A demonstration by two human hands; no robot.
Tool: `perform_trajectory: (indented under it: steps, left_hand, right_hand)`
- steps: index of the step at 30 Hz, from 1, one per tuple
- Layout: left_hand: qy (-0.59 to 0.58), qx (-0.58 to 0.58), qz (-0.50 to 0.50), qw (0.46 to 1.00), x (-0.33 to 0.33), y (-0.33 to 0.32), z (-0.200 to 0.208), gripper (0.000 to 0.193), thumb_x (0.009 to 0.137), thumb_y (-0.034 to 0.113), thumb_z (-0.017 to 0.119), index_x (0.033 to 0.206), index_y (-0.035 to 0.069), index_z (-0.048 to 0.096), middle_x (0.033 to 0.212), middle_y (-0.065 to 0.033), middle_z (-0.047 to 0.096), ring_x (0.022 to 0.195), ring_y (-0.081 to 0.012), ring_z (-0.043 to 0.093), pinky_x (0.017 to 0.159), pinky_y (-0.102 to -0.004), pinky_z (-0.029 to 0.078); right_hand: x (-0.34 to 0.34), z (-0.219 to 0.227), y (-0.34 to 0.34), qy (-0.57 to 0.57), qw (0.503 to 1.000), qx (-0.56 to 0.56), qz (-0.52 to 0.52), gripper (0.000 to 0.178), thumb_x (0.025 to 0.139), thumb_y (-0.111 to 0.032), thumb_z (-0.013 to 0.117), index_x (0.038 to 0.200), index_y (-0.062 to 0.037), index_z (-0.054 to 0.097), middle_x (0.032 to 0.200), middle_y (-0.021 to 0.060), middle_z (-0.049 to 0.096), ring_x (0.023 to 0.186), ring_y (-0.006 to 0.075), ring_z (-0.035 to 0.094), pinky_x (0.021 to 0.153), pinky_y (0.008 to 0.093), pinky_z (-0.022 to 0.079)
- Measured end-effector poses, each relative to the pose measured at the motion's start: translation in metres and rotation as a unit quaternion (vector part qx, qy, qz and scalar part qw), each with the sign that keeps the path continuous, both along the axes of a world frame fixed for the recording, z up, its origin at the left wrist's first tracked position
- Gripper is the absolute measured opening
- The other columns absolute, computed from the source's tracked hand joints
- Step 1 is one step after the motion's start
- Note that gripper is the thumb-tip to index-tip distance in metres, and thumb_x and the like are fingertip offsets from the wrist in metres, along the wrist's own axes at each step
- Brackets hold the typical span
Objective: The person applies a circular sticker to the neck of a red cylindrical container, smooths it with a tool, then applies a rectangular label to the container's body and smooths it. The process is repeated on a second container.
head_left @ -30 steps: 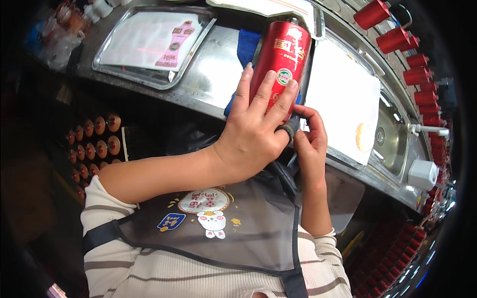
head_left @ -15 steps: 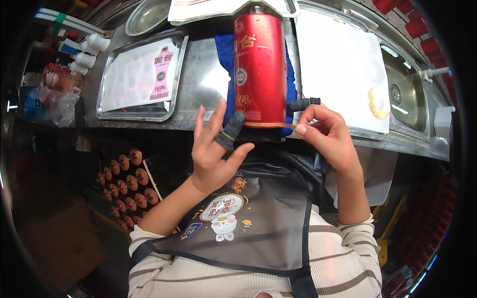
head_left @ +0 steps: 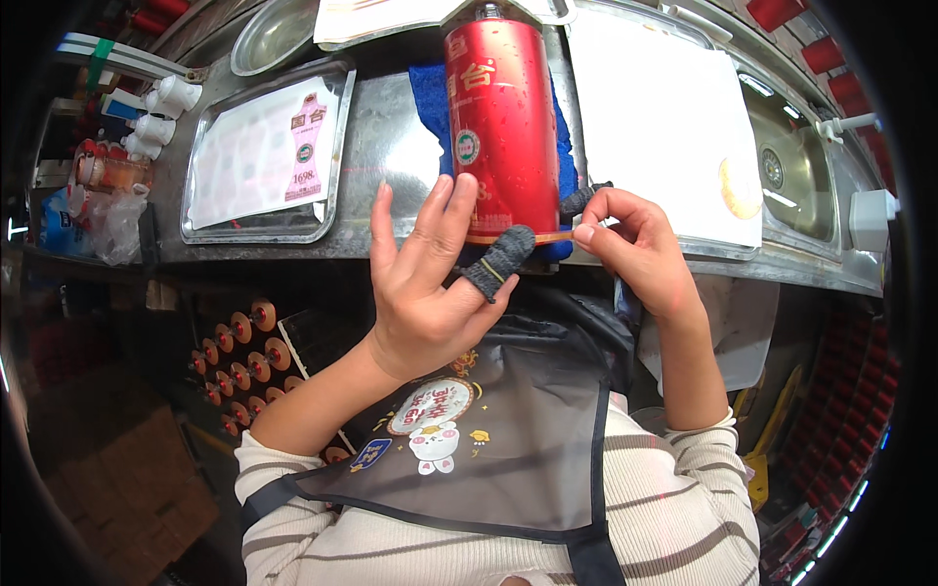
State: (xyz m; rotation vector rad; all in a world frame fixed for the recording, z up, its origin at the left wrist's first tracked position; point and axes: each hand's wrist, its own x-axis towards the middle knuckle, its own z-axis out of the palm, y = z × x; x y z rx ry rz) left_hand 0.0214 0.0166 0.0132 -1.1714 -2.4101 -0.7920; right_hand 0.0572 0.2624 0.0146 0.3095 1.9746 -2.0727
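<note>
A wet red bottle (head_left: 503, 117) lies on a blue cloth (head_left: 428, 98) on the steel counter, its base toward me. Around the rim of the base runs a thin gold-orange strip (head_left: 549, 236). Its right end is pinched between the thumb and index finger of my right hand (head_left: 645, 252). My left hand (head_left: 425, 293) is spread at the bottle's lower left, with the raised fingertips over its side. A dark knitted finger cover (head_left: 503, 262) on the left index finger rests at the strip. Another dark finger cover (head_left: 580, 199) shows behind the right-hand pinch, beside the bottle.
To the left, a metal tray (head_left: 344, 146) holds a white sheet with a pink label. White sheets (head_left: 674, 117) with a round gold sticker lie at right, before a steel sink (head_left: 811, 230). A steel bowl (head_left: 278, 39) stands at the back. Several round orange-and-red pieces (head_left: 259, 363) are below the counter.
My left hand has moved right, bringing its covered index finger onto the strip at the base. My right hand still pinches the strip's end.
</note>
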Motion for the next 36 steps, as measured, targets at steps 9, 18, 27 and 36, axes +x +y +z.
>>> perform_trajectory:
  steps: [9, 18, 27, 36]
  left_hand:
    - [0.095, -0.046, -0.010, 0.994, -0.014, 0.039, 0.011, 0.023, 0.072, 0.015, 0.078, 0.094, 0.010, 0.077, 0.142, -0.0191, 0.058, 0.129, -0.0458, 0.055, 0.111, -0.0715, 0.023]
    - [-0.085, 0.091, 0.018, 0.992, -0.020, 0.002, -0.008, 0.069, 0.068, 0.017, 0.090, 0.129, -0.002, 0.064, 0.144, -0.0255, 0.054, 0.134, -0.0394, 0.054, 0.116, -0.0616, 0.025]
    - [-0.069, 0.047, 0.008, 0.997, 0.004, -0.025, -0.023, 0.043, 0.071, 0.016, 0.088, 0.107, -0.001, 0.074, 0.150, -0.0289, 0.047, 0.135, -0.0425, 0.052, 0.116, -0.0635, 0.022]
    - [0.008, 0.007, -0.028, 1.000, -0.009, -0.009, 0.000, 0.033, 0.068, 0.015, 0.087, 0.098, 0.006, 0.076, 0.145, -0.0281, 0.052, 0.127, -0.0434, 0.058, 0.114, -0.0660, 0.022]
  right_hand:
    - [-0.001, -0.008, -0.006, 0.022, 1.000, 0.022, 0.005, 0.011, 0.092, -0.009, 0.070, 0.088, -0.0024, 0.063, 0.089, -0.0021, 0.060, 0.071, 0.0014, 0.053, 0.064, 0.0173, 0.042]
    - [0.001, 0.010, -0.005, 0.004, 0.998, 0.056, 0.032, 0.009, 0.088, -0.007, 0.071, 0.085, -0.0042, 0.063, 0.081, -0.0059, 0.055, 0.071, 0.0002, 0.047, 0.063, 0.0177, 0.036]
    - [0.001, 0.011, 0.002, -0.011, 1.000, 0.014, 0.016, 0.010, 0.090, -0.008, 0.069, 0.088, -0.0024, 0.061, 0.082, -0.0032, 0.061, 0.069, 0.0007, 0.053, 0.063, 0.0175, 0.042]
    - [-0.002, 0.009, 0.001, -0.018, 1.000, 0.018, 0.012, 0.009, 0.090, -0.008, 0.068, 0.088, -0.0025, 0.062, 0.084, -0.0017, 0.063, 0.074, 0.0023, 0.056, 0.067, 0.0184, 0.044]
